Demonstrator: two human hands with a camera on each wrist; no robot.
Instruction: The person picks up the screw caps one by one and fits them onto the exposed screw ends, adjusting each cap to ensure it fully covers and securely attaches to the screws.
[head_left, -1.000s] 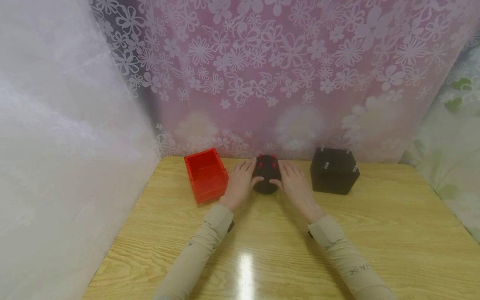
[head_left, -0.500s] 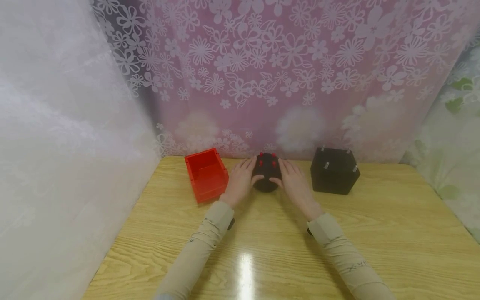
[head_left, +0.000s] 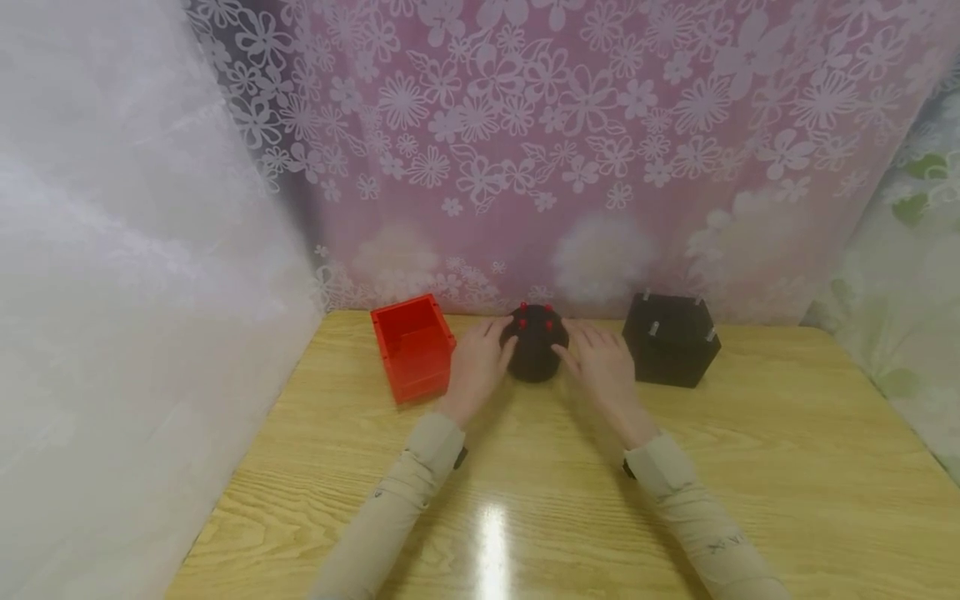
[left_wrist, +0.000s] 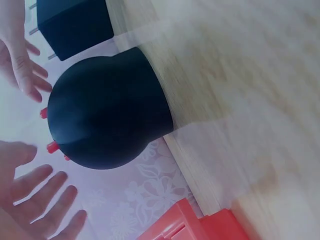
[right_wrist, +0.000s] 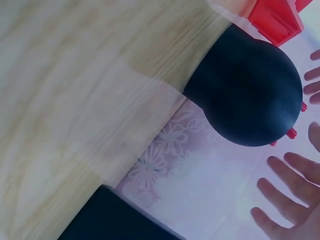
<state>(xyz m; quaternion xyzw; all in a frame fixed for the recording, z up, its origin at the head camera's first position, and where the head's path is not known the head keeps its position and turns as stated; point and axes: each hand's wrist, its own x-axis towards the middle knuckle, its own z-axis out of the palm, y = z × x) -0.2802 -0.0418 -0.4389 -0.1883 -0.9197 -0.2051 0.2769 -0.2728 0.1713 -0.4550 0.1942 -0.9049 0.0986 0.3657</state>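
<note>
A black, ball-like body (head_left: 535, 354) on a narrower flat base stands upright at the back of the table, with several small red pegs on its top. Just left of it is my left hand (head_left: 478, 362), fingers spread and bare. On the opposite side my right hand (head_left: 603, 367) mirrors it, fingers straight and apart. Both wrist views show gaps between the hands and the black body (left_wrist: 105, 112); the left fingers (left_wrist: 60, 205) and the right fingers (right_wrist: 285, 180) hold nothing.
An open red box (head_left: 416, 354) stands left of the left hand. Behind the right hand sits a black box (head_left: 670, 342) with clear pegs on top. The wooden table (head_left: 555, 500) ends at a pink floral curtain (head_left: 510, 167).
Both hands have loosened from the black body and spread outward, the thumbs lifting off its front. The body now stands released between them; the boxes have stayed put.
</note>
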